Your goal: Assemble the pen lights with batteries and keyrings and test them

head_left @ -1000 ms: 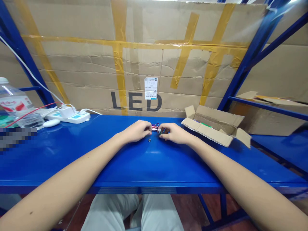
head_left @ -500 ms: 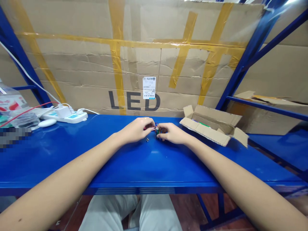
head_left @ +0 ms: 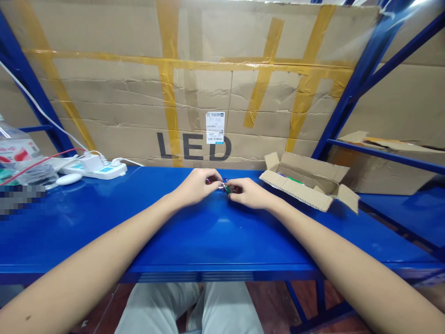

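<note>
Head view: left hand (head_left: 197, 186) and right hand (head_left: 249, 193) each pinch one small part (head_left: 225, 187) in a closed grip; uneven pressure could pop it onto the tabletop (head_left: 215, 232).

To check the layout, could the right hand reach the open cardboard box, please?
Probably yes: the right hand, holding a small part, sits just beside the cardboard box, only bench top between.

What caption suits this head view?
Left hand and right hand pinch a small multicoloured part over a blue metal tabletop, open cardboard box alongside.
</note>
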`<state>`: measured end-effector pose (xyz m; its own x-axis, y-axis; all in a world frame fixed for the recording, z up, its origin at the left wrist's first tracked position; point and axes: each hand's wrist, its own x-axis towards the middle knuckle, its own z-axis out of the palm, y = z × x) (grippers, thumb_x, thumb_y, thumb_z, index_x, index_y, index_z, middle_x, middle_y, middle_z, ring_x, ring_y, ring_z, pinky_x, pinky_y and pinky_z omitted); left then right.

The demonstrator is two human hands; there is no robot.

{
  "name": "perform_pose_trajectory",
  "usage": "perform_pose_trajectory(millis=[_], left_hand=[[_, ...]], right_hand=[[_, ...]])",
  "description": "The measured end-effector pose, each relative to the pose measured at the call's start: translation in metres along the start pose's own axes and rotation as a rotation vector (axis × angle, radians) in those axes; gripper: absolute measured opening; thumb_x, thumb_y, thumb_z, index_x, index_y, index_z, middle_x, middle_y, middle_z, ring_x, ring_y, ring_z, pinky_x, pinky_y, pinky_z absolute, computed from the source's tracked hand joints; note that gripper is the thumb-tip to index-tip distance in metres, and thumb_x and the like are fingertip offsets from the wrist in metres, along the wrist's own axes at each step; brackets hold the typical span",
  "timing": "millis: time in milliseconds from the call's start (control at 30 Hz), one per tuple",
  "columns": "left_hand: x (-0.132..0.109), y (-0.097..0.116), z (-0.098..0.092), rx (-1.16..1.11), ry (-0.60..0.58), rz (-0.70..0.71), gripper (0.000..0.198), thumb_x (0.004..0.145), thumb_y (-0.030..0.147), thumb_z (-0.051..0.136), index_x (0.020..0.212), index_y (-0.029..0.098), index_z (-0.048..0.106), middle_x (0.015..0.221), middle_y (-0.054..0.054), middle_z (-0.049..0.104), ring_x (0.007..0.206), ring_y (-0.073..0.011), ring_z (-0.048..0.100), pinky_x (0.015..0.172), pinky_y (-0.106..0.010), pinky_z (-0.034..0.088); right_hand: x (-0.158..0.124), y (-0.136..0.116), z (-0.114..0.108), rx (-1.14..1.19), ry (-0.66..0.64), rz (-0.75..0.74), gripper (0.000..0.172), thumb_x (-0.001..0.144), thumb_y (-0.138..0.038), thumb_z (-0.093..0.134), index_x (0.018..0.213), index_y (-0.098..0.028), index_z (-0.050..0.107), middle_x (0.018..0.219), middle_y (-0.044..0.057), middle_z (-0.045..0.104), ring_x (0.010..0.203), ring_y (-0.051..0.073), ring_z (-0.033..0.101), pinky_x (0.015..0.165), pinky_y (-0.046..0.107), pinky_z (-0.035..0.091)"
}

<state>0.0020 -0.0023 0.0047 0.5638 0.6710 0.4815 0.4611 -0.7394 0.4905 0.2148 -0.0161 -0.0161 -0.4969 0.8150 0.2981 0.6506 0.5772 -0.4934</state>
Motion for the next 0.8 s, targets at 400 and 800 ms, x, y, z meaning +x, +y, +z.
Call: perform_pose_trajectory(millis=[400,800], left_hand=[[-0.002,-0.002,0.014,-0.215,-0.015,-0.182,0.014,0.089,0.028,0.055,0.082,0.016,0.06,0.062,0.002,0.061,0.052,-0.0124,0.061,0.057,-0.025,0.047],[0.002,0.008,0.018,-0.759,-0.029,-0.4,0.02,0.087,0.017,0.062,0.068,0.011,0.059,0.06,0.0,0.059,0.051,-0.0088,0.057,0.049,-0.023,0.053]], right_hand=[[0.002,0.005,0.009,-0.121,0.133,-0.154,0.024,0.095,-0.012,0.036,0.102,-0.017,0.058,0.097,0.009,0.056,0.092,0.02,0.055,0.085,0.036,0.046],[-0.004,-0.008,0.007,-0.56,0.314,-0.209,0.013,0.094,-0.011,0.041,0.099,-0.017,0.052,0.103,0.012,0.052,0.071,0.018,0.053,0.061,0.031,0.042]])
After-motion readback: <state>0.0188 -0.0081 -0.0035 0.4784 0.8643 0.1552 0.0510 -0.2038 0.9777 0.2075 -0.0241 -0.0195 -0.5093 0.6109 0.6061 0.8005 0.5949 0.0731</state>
